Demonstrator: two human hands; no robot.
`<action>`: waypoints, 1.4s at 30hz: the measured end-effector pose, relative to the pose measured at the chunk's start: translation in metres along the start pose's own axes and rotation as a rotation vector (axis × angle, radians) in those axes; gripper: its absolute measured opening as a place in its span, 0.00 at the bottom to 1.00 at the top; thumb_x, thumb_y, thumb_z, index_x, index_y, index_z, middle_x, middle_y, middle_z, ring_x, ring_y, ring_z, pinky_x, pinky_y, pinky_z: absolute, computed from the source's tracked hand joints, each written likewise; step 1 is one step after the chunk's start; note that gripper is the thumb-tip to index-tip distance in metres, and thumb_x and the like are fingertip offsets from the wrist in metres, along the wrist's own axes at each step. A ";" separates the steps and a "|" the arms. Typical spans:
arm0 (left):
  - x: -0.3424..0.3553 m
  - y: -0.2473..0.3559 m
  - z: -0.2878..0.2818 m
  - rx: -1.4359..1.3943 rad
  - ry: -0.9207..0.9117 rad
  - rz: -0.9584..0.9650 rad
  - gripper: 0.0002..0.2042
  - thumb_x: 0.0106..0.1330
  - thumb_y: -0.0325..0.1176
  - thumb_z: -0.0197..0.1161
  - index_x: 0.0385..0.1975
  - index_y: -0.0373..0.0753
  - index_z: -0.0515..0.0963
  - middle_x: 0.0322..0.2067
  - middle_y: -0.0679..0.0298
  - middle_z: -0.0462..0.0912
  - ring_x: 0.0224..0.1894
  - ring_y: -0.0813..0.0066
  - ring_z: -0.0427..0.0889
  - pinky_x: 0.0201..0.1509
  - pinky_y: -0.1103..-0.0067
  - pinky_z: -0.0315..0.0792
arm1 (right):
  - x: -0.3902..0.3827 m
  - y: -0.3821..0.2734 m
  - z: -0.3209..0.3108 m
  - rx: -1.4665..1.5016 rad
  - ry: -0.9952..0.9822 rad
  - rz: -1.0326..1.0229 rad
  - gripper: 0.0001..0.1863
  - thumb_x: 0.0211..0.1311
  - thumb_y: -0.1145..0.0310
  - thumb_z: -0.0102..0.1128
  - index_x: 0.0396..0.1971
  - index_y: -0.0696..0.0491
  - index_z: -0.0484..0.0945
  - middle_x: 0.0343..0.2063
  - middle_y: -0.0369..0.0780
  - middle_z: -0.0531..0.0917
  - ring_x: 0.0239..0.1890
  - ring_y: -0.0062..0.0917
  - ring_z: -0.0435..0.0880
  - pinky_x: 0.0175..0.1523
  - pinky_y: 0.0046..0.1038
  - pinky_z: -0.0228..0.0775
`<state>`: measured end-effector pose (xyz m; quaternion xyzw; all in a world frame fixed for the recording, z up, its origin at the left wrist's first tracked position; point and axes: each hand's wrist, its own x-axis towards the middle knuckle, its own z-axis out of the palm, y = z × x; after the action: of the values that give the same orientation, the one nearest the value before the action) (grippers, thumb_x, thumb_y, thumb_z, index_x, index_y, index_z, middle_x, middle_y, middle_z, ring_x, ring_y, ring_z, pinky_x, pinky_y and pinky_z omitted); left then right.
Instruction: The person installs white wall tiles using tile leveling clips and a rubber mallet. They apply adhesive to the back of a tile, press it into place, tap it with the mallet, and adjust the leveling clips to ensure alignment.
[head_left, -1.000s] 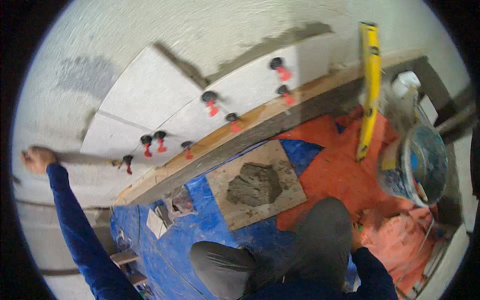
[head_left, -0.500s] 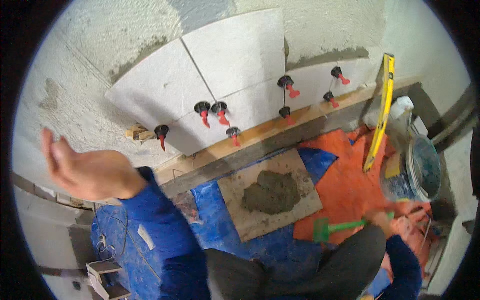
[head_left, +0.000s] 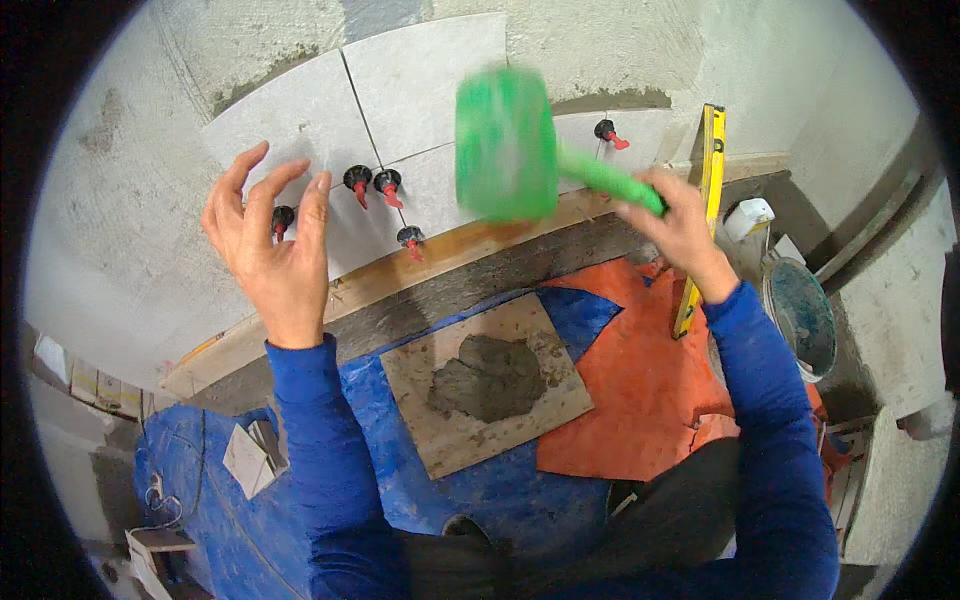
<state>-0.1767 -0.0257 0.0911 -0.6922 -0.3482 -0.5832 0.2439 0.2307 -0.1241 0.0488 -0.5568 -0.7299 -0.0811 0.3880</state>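
My right hand [head_left: 680, 225] is closed round the handle of a green rubber mallet [head_left: 505, 145]. The mallet is raised in front of the tiled wall, its head pointing left and smeared by motion; it hides part of the tiles behind. My left hand [head_left: 270, 235] is held up with fingers apart, in front of the left white wall tile [head_left: 300, 130]. Nothing is in it. Behind its fingers shows a black and red tile-levelling clip [head_left: 283, 219]. More such clips [head_left: 388, 184] sit along the joints, with another clip [head_left: 606, 131] right of the mallet.
A board [head_left: 440, 450] with a heap of grey mortar [head_left: 490, 378] lies on blue sheeting [head_left: 240, 520] beside orange sheeting [head_left: 620, 420]. A yellow spirit level [head_left: 712, 170] leans at the right, near a bucket [head_left: 803, 320]. A wooden batten [head_left: 450, 245] runs under the tiles.
My right hand has lifted the green mallet from low near the knee up before the tiles. My left hand has moved right, over the left tile, fingers spread.
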 end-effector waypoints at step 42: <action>0.050 0.024 0.077 0.487 -0.281 0.381 0.37 0.48 0.53 0.80 0.63 0.80 0.74 0.76 0.74 0.58 0.78 0.62 0.53 0.80 0.51 0.37 | -0.010 0.010 0.079 -0.006 0.177 -0.123 0.22 0.66 0.50 0.67 0.55 0.46 0.82 0.35 0.42 0.86 0.34 0.40 0.87 0.37 0.40 0.78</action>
<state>-0.1051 0.0264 0.1257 -0.7400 -0.3717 -0.3257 0.4562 0.2027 -0.0838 -0.0151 -0.5026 -0.7254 -0.1557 0.4438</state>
